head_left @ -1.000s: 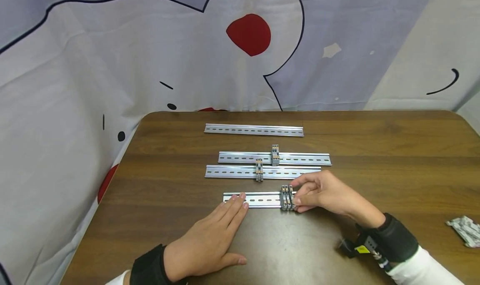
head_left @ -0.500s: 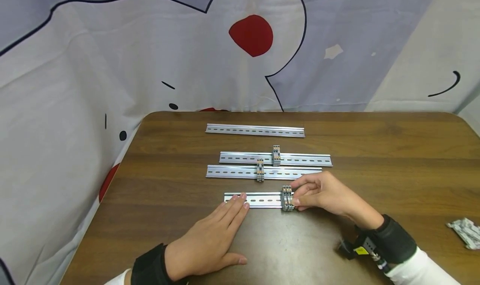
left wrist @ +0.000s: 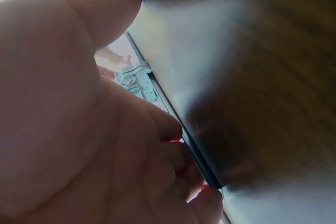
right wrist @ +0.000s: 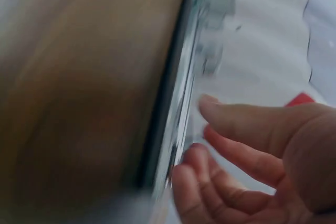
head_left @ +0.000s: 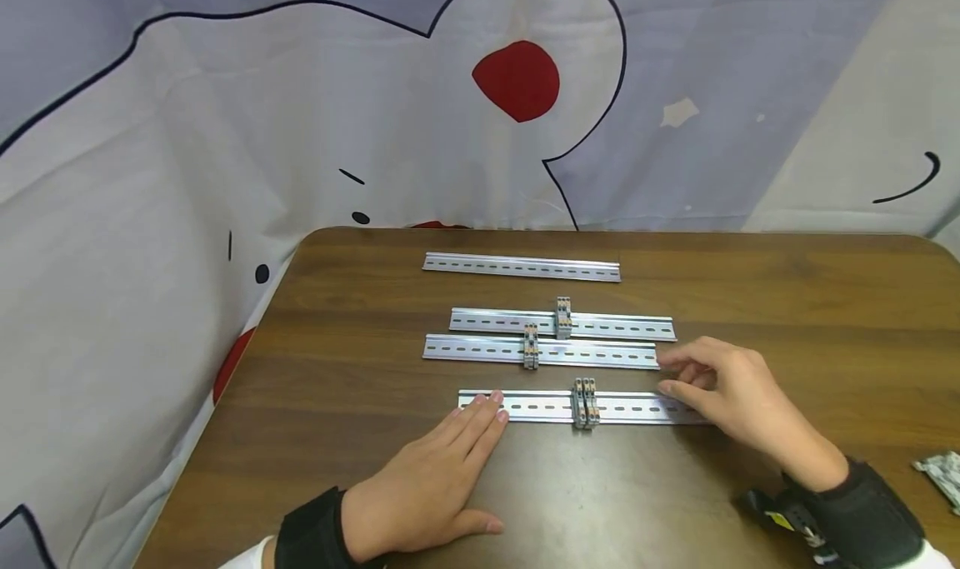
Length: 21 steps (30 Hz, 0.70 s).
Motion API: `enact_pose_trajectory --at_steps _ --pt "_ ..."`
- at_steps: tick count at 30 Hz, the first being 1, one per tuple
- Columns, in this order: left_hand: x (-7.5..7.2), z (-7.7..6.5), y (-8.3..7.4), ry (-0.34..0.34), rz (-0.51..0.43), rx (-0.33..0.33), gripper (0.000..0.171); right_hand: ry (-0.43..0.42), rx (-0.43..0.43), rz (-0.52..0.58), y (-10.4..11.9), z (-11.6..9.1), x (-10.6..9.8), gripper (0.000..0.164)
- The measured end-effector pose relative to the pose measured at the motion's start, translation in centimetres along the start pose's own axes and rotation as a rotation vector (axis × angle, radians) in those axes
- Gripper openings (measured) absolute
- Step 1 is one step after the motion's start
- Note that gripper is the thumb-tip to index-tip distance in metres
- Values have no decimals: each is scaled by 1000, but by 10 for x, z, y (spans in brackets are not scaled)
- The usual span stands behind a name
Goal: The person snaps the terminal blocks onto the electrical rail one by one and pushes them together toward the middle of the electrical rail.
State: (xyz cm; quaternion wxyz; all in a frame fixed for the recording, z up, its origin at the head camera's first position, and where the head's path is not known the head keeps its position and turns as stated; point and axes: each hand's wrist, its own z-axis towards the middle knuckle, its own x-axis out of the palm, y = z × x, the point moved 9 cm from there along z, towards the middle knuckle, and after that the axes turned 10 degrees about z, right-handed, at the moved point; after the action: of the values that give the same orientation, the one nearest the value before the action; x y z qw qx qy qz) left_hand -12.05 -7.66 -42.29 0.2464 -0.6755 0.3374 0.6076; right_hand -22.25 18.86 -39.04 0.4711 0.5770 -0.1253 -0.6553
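Note:
A slotted metal DIN rail [head_left: 637, 407] lies nearest on the table, with a small group of grey terminal blocks [head_left: 585, 404] standing across its middle. Flat over the rail's left end, my left hand [head_left: 431, 486] rests with straight fingertips on the metal. My right hand [head_left: 738, 394] hovers at the rail's right end, fingers loosely bent and nothing between thumb and forefinger. Seen from the left wrist, the terminal blocks [left wrist: 137, 80] sit beyond my fingers. The right wrist view has blur, with my right hand [right wrist: 236, 166] beside the rail edge [right wrist: 170, 114].
Two more DIN rails [head_left: 472, 347] [head_left: 622, 327] lie behind, each bearing terminal blocks [head_left: 530, 346] [head_left: 562, 317]. A bare rail [head_left: 521, 267] is farthest back. At the right edge lies a crumpled silvery packet [head_left: 942, 477]. A printed cloth [head_left: 360, 119] hangs behind the table [head_left: 810, 302].
My right hand has let go of the terminal blocks and moved right along the rail. The left hand stays put on the rail's left end. The head view has shifted slightly.

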Motion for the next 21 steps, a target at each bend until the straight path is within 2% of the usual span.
enact_pose_trajectory --at_steps 3,7,15,18,21 --pt "-1 1 0 -3 4 5 98 -32 -34 -125 -10 -14 -16 29" --pt "-2 4 1 -1 -3 1 100 -16 -30 -186 -22 -24 -27 25" --pt "-10 21 3 -37 2 -30 98 -32 28 -227 -35 -22 -42 19" --pt "-10 27 3 -29 2 -32 98 -36 52 -236 -41 -20 -44 18" --pt "-7 30 4 7 -44 -27 98 -29 67 -249 -44 -19 -43 17"
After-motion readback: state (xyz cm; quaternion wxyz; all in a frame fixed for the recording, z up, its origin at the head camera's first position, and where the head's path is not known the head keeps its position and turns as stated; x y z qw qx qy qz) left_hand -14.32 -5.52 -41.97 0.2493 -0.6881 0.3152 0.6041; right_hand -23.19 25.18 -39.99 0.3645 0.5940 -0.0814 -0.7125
